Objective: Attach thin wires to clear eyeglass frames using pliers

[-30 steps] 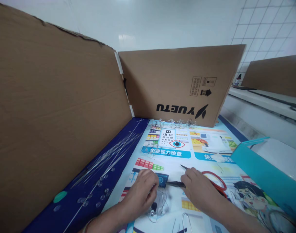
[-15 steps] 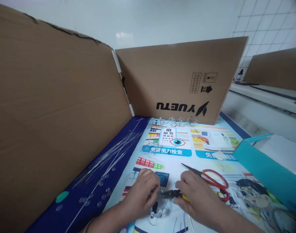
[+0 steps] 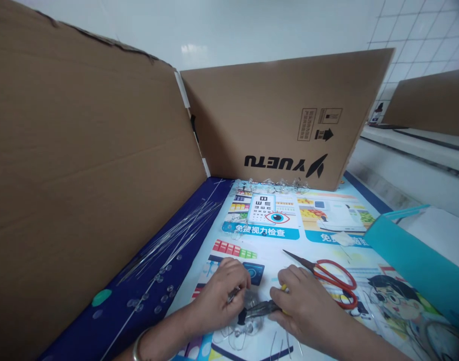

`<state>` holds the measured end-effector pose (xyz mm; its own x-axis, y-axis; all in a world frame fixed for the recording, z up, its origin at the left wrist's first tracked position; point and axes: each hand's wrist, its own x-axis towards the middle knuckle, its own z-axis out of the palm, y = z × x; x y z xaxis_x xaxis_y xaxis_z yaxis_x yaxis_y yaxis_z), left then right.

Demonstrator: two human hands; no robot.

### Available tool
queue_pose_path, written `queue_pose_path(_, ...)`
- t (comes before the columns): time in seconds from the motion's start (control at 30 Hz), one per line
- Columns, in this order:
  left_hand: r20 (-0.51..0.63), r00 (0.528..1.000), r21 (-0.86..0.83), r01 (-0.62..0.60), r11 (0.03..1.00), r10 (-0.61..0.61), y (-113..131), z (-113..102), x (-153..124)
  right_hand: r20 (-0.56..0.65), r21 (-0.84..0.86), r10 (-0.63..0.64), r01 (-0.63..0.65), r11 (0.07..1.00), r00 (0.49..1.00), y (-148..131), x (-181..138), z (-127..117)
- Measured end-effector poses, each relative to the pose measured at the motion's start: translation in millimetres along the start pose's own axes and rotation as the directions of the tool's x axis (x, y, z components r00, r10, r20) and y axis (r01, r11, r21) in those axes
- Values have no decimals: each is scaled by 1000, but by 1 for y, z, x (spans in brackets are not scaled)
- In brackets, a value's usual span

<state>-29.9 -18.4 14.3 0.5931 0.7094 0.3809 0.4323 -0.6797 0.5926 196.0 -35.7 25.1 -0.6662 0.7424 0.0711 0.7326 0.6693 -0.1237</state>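
My right hand (image 3: 299, 298) grips pliers (image 3: 263, 308) with dark jaws and yellow handles, the jaws pointing left. Their tips meet a small wire piece with clear beads (image 3: 248, 326), beneath my left hand (image 3: 229, 288). The fingers of my left hand are pinched together on part of that beaded wire piece; the exact contact is hidden. Red-handled scissors (image 3: 334, 281) lie beside my right hand, blades toward the upper left. Several loose wire bits (image 3: 280, 346) lie below the pliers.
Cardboard panels (image 3: 101, 145) stand at the left and back (image 3: 274, 115). Long straight wires (image 3: 169, 238) and loose clear beads (image 3: 159, 278) lie on the blue strip. Beaded wire pieces (image 3: 274, 186) line the back panel. A teal box (image 3: 421, 250) stands at the right.
The pliers' jaws have moved lower and left, onto the beaded wire piece. My left hand has turned slightly, and its wrist band now shows. The view has shifted a little.
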Motion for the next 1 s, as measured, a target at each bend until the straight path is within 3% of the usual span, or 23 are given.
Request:
queue_pose_path(0.43,40,999,-35,23,999,-22,-1,-1,-1,-84,-32,44,-47,998,996,1,0,-1)
queue_pose_path(0.8,52,997,-71,58,996,-54,-5,1,-2,-66,-50,24,-28,998,998,1,1,1)
queue_pose_path(1.0,120,990,-68,82,994,-73,-2,-1,-3,-65,-52,28,-32,998,997,-1,1,-1)
